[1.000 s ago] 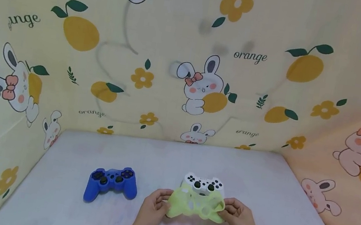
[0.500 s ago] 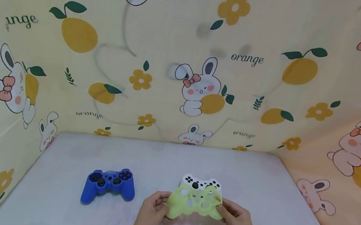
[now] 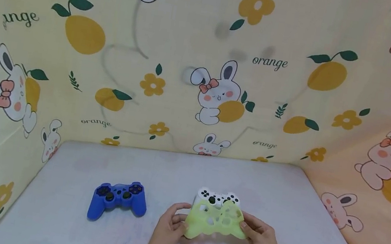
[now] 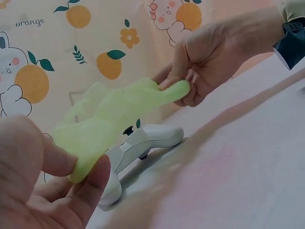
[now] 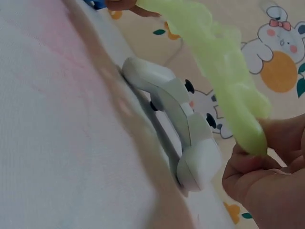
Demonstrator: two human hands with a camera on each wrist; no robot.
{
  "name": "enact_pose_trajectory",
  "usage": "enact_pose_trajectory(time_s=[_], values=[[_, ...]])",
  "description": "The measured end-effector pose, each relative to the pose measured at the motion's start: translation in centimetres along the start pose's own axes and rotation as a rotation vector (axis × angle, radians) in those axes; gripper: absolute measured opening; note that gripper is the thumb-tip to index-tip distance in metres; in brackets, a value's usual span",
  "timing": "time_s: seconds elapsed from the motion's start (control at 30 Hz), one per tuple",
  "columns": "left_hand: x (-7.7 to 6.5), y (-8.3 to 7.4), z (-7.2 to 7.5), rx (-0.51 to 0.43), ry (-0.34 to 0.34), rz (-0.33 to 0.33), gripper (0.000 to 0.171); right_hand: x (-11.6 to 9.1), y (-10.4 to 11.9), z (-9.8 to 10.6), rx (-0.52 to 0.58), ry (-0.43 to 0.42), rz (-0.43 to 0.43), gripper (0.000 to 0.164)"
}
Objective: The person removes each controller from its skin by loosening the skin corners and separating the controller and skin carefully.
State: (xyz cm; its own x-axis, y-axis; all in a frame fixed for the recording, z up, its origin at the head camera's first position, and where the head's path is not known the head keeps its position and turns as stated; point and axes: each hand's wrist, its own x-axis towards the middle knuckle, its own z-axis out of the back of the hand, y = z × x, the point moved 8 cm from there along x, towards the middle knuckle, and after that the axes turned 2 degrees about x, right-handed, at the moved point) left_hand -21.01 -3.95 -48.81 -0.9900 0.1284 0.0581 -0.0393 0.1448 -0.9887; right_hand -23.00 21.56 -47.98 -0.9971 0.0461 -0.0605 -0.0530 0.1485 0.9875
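Between both hands a pale green silicone controller cover (image 3: 216, 221) is held up, soft and full of button holes. My left hand (image 3: 169, 226) pinches its left grip end between thumb and fingers. At the other end my right hand (image 3: 261, 237) pinches the right grip. In the left wrist view, the cover (image 4: 112, 112) hangs in the air above a white game controller (image 4: 147, 140). That white controller (image 3: 220, 196) lies on the table just behind the cover, its lower part hidden by it in the head view. From the right wrist, the controller (image 5: 167, 100) shows resting on the table.
A blue game controller (image 3: 119, 199) lies to the left on the white-covered table (image 3: 84, 241). Patterned cloth (image 3: 179, 30) with rabbits and oranges walls the table at the back and both sides. A dark band (image 4: 291, 43) circles the right wrist.
The cover has shifted slightly and is spread flatter, its folded right side opened out. Both hands keep their pinch on its ends. The two controllers have stayed put.
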Motion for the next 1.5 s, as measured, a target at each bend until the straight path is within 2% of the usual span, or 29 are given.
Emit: enact_pose_trajectory(time_s=[0.07,0.17,0.27,0.4,0.6,0.7,0.87,1.07,1.2,1.37,1.5], values=[[-0.1,-0.1,-0.1,0.001,0.012,0.002,0.048,0.0,0.1,0.1,-0.010,-0.012,0.004,0.040],[-0.2,-0.2,0.0,-0.002,0.023,-0.023,0.043,0.0,0.2,0.3,-0.060,-0.055,0.002,0.027],[-0.2,-0.3,0.3,-0.002,0.017,-0.056,0.040,-0.1,0.2,0.4,-0.101,-0.070,0.006,0.023],[-0.2,-0.5,0.6,-0.020,0.011,-0.089,0.038,0.0,0.4,0.1,-0.097,-0.041,0.029,0.030],[-0.2,-0.8,0.7,-0.037,-0.002,-0.143,0.039,0.2,0.8,0.0,-0.108,-0.053,0.035,0.033],[-0.2,-1.0,0.8,-0.025,-0.020,-0.170,0.041,0.2,1.4,-0.1,-0.123,-0.035,0.052,0.034],[0.3,-1.2,0.6,0.021,-0.034,-0.180,0.042,0.6,2.9,0.1,-0.169,0.047,0.087,0.035],[1.3,-1.1,-0.4,0.012,-0.079,-0.169,0.042,1.8,4.1,1.1,-0.217,0.141,0.060,0.036],[1.9,-1.0,-1.5,0.047,-0.097,-0.141,0.042,2.3,4.5,2.3,-0.230,0.180,0.016,0.039],[2.7,-0.5,-3.5,0.105,-0.058,-0.088,0.042,2.4,4.1,4.4,-0.259,0.292,-0.016,0.038],[3.5,-0.3,-5.3,0.134,-0.017,-0.081,0.041,2.8,3.3,6.2,-0.203,0.366,-0.032,0.030]])
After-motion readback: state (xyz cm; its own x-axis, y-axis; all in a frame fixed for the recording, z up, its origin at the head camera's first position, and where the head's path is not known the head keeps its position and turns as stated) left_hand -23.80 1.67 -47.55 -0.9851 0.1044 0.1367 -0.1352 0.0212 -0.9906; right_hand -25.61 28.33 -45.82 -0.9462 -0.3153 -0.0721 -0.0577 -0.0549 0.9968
